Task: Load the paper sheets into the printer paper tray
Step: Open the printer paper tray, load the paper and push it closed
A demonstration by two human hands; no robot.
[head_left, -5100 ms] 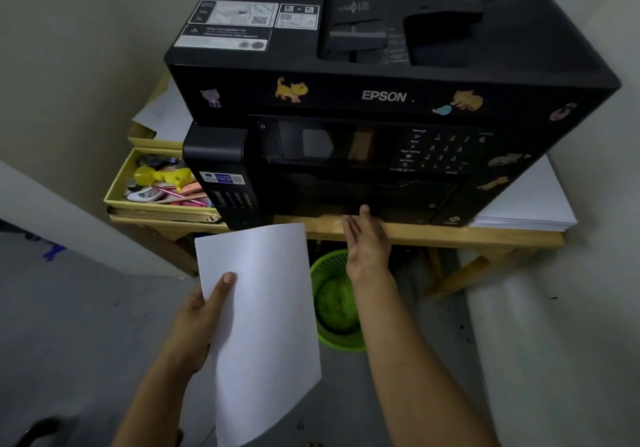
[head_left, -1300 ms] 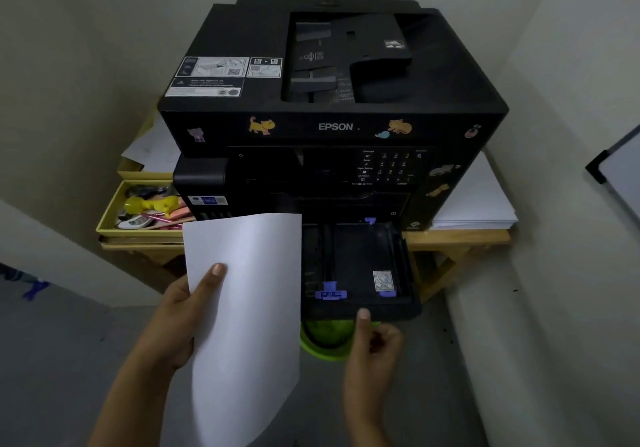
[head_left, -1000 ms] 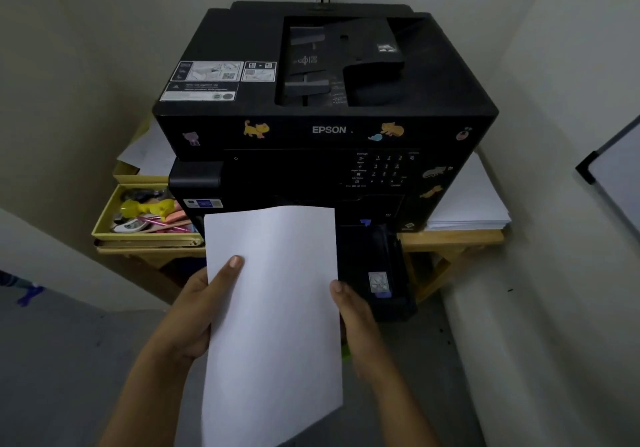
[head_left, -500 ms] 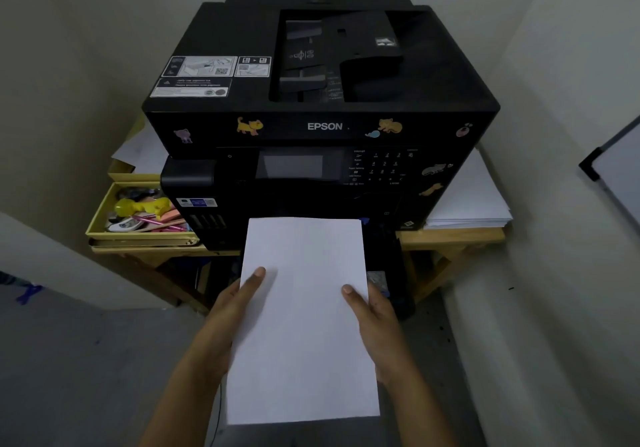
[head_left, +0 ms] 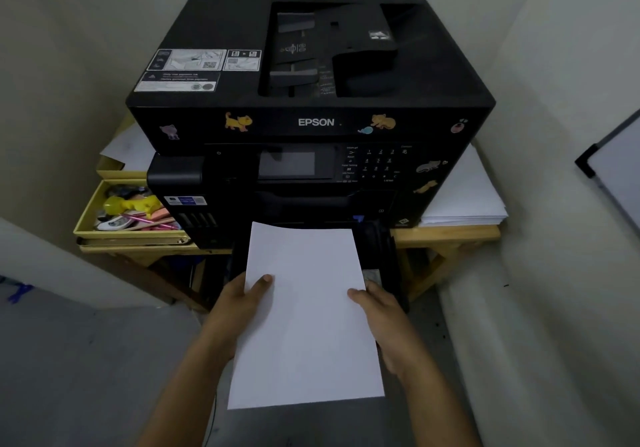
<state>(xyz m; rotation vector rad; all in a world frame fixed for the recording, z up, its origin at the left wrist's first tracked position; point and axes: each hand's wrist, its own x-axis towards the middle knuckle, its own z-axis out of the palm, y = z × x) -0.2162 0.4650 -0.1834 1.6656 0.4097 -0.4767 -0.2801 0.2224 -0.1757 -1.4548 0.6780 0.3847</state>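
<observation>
Two bare hands are held out in front of the black printer [head_left: 311,107], both forearms reaching up from the bottom of the view and converging slightly toward the white paper sheet [head_left: 306,315]. The sheet is gripped along its two long edges: the left hand [head_left: 239,304] is closed on the left edge with its thumb laid flat on top of the paper and its fingers hidden beneath, and the right hand [head_left: 382,311] is closed on the right edge in the same way, thumb on top. Whether more than one sheet is held cannot be told. The paper is kept nearly flat, its far short edge lying over the pulled-out paper tray [head_left: 381,259] just below the printer's front opening, its near edge well out toward the person. Only the right side of the tray and a strip at its left are seen, the rest being covered by the sheet. The printer is set on a wooden table [head_left: 450,235]; a stack of white paper [head_left: 467,201] is seen at its right and a yellow tray of small items [head_left: 128,211] at its left.
</observation>
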